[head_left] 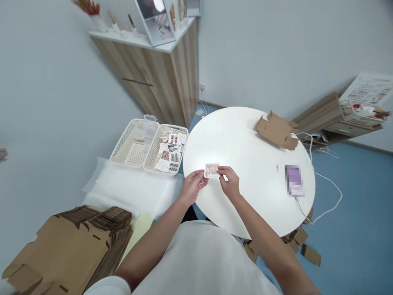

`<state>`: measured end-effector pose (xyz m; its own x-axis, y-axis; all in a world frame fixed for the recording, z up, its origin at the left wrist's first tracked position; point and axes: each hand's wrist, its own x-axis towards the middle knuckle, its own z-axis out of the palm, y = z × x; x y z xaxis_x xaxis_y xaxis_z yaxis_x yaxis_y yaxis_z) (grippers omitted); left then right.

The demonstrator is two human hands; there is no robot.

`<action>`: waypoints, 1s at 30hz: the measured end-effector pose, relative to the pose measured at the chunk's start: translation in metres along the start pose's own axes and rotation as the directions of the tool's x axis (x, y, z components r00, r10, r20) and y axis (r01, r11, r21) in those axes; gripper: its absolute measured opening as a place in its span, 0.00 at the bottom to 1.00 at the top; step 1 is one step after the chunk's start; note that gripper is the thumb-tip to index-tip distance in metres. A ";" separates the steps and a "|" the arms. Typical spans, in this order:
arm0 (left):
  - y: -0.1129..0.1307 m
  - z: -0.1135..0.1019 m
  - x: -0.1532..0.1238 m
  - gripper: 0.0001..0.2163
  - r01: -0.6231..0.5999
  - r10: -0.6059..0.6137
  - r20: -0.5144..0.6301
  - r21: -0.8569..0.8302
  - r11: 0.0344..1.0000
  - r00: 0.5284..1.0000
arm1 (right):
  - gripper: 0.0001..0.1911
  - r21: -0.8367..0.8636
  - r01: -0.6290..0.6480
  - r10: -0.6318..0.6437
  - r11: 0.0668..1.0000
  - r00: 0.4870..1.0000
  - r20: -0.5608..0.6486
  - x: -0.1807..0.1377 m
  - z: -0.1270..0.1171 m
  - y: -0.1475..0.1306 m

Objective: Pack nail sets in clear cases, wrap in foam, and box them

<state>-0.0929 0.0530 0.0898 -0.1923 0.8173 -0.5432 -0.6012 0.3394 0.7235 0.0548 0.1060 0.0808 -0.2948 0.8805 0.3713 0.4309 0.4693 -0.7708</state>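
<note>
A small pack of press-on nails [211, 170], pale pink in rows on a white backing, is held up over the near left part of the round white table [242, 135]. My left hand [193, 185] grips its left edge between thumb and fingers. At its right edge my right hand [229, 182] pinches the same pack. To the left, a white perforated basket [147, 166] holds several similar nail packs [172, 153] in dark and mixed colours.
A second white basket [127, 153] contains a clear plastic item. Unfolded cardboard [278, 131] and a pixelated purple device [294, 180] with a white cable lie on the table. Stacked flat cardboard boxes [70, 246] stand at lower left; cardboard pieces [310, 254] are on the floor.
</note>
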 end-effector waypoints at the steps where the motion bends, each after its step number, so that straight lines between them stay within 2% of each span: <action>1: -0.008 0.009 -0.007 0.13 0.012 -0.013 0.019 0.028 1.000 1.000 | 0.12 0.017 -0.001 0.001 1.000 1.000 -0.028 -0.011 -0.014 0.003; 4: -0.033 0.035 -0.020 0.13 0.001 -0.005 0.046 0.103 0.995 0.999 | 0.12 0.064 -0.048 0.052 0.997 0.996 -0.066 -0.041 -0.050 0.013; 8: -0.057 0.060 -0.030 0.13 -0.056 0.042 0.073 0.206 0.977 0.996 | 0.11 0.162 -0.219 0.238 0.962 0.965 -0.108 -0.068 -0.085 0.021; 10: -0.065 0.068 -0.032 0.13 -0.086 0.067 0.081 0.255 0.963 0.994 | 0.11 0.289 -0.321 0.364 0.902 0.925 -0.108 -0.077 -0.098 0.024; 13: -0.073 0.076 -0.035 0.13 -0.129 0.107 0.088 0.310 0.942 0.990 | 0.15 0.481 -0.451 0.523 0.752 0.852 -0.019 -0.087 -0.111 0.029; 16: -0.079 0.082 -0.038 0.13 -0.159 0.134 0.096 0.346 0.925 0.986 | 0.20 0.548 -0.513 0.580 0.661 0.813 0.061 -0.097 -0.117 0.034; 20: -0.084 0.088 -0.039 0.13 -0.169 0.134 0.119 0.364 0.916 0.984 | 0.24 0.565 -0.538 0.604 0.626 0.792 0.086 -0.107 -0.114 0.041; 25: -0.087 0.087 -0.037 0.13 -0.194 0.146 0.142 0.440 0.877 0.979 | 0.23 0.571 -0.534 0.626 0.624 0.778 0.043 -0.108 -0.108 0.044; 30: -0.083 0.076 -0.036 0.15 -0.272 0.198 0.192 0.535 0.800 0.961 | 0.23 0.510 -0.535 0.607 0.673 0.794 0.033 -0.103 -0.101 0.045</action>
<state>0.0231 0.0312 0.0817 -0.1549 0.9424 -0.2966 -0.0132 0.2982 0.9544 0.1909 0.0436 0.0605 -0.0007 0.9818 -0.1900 0.0129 -0.1899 -0.9817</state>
